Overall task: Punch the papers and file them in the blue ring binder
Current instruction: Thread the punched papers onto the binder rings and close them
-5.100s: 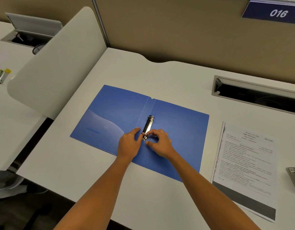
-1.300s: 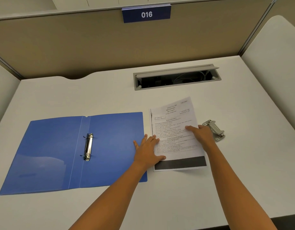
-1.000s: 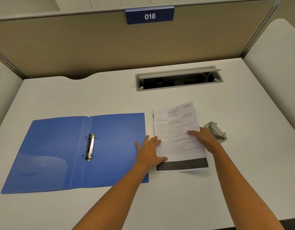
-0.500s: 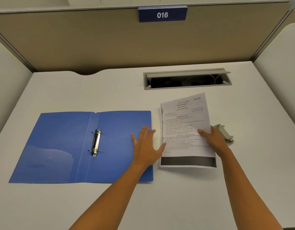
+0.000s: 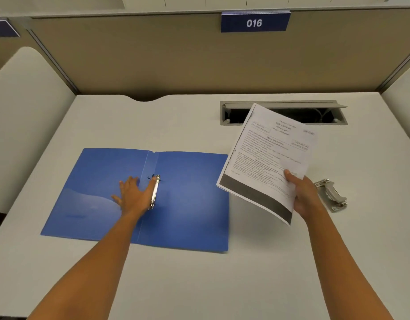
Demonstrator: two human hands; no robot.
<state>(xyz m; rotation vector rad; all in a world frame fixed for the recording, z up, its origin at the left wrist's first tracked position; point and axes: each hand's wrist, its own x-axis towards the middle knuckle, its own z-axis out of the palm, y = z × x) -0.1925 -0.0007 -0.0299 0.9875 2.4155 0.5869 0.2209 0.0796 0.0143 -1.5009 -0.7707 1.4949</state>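
Note:
The blue ring binder lies open and flat on the white desk. Its metal ring mechanism runs along the spine. My left hand lies flat on the binder with fingers spread, the thumb along the ring mechanism. My right hand grips the printed papers at their lower right edge and holds them tilted above the desk, right of the binder. A grey metal hole punch sits on the desk just right of my right hand.
A grey cable-port opening is set into the desk at the back right, partly behind the papers. A tan partition with a blue "016" sign closes the back. White side dividers stand at both sides.
My right hand has lifted the papers off the desk and tilted them. My left hand has moved left from the papers' edge onto the binder beside the rings.

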